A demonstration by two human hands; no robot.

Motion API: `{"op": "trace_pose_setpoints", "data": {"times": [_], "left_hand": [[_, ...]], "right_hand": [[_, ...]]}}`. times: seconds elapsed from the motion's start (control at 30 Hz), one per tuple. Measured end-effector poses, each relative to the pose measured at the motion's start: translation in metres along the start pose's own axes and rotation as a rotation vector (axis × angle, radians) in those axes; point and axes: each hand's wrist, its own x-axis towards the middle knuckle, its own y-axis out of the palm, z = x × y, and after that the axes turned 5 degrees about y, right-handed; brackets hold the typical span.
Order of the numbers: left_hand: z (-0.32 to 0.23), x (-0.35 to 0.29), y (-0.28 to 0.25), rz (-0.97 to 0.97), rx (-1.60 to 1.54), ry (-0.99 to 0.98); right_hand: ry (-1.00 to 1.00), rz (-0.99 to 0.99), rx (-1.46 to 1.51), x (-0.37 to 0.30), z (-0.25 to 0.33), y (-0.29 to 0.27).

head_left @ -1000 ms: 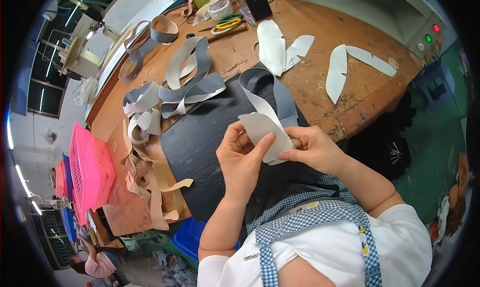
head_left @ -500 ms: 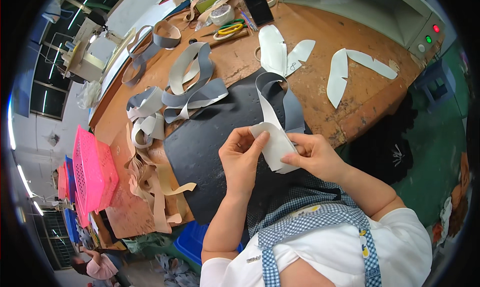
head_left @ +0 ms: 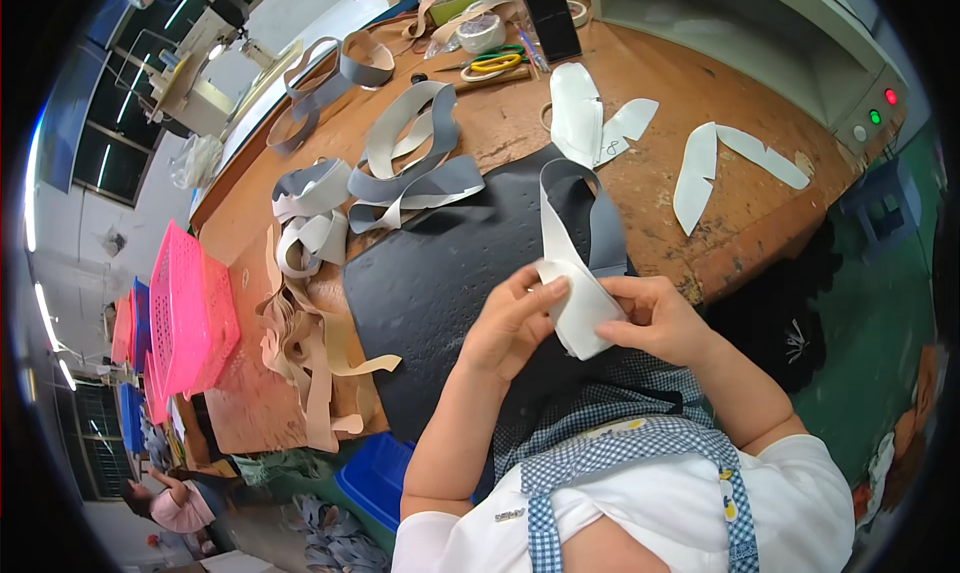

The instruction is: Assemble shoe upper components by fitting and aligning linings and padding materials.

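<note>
Head view, work counter (head_left: 760, 208). Item: one white-faced strip (head_left: 583, 313), layered at the near end, located between the two hands above the black mat (head_left: 440, 303), close to the wearer's body. Its far end loops up and over, returning grey side up beside the right hand.

Left hand (head_left: 515, 318): one; grip closed in a pinch, thumb on the white face at the upper left edge. Right hand (head_left: 655, 318): one; grip likewise pinched at the opposite edge, thumb on top. The opposed hold presumably keeps the layers flat and aligned; the mat probably shields the counter.

Also listed: white cut shapes, two groups, one (head_left: 575, 113) beyond the mat, one (head_left: 695, 183) to the right, perhaps set aside for reach; layers not countable. Grey-and-white strips (head_left: 445, 133), several, coiled left of the loop, number uncertain. Tan strips (head_left: 300, 343), one heap, overlapping, uncounted. Black phone-like slab (head_left: 552, 21), one. Yellow-handled scissors (head_left: 497, 63), one pair. Near pink basket (head_left: 200, 323), one. Grey box (head_left: 840, 103), one; red light (head_left: 890, 96), one; green light (head_left: 875, 117), one.
</note>
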Motion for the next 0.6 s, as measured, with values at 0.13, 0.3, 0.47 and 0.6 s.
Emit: {"op": "trace_pose_setpoints", "data": {"times": [0.13,0.3,0.47,0.6], "left_hand": [[0.007,-0.005,0.000,0.134,-0.163,0.050],[0.005,-0.012,0.013,-0.047,-0.033,0.283],[0.002,-0.009,0.005,-0.091,-0.095,0.262],[0.001,-0.006,0.005,-0.132,-0.183,0.229]], "right_hand": [[-0.002,0.129,-0.127,-0.001,0.018,-0.006],[-0.002,-0.148,-0.192,0.009,0.026,0.009],[-0.113,-0.269,-0.389,0.012,0.033,0.022],[-0.172,-0.318,-0.400,0.021,0.031,0.013]]}}
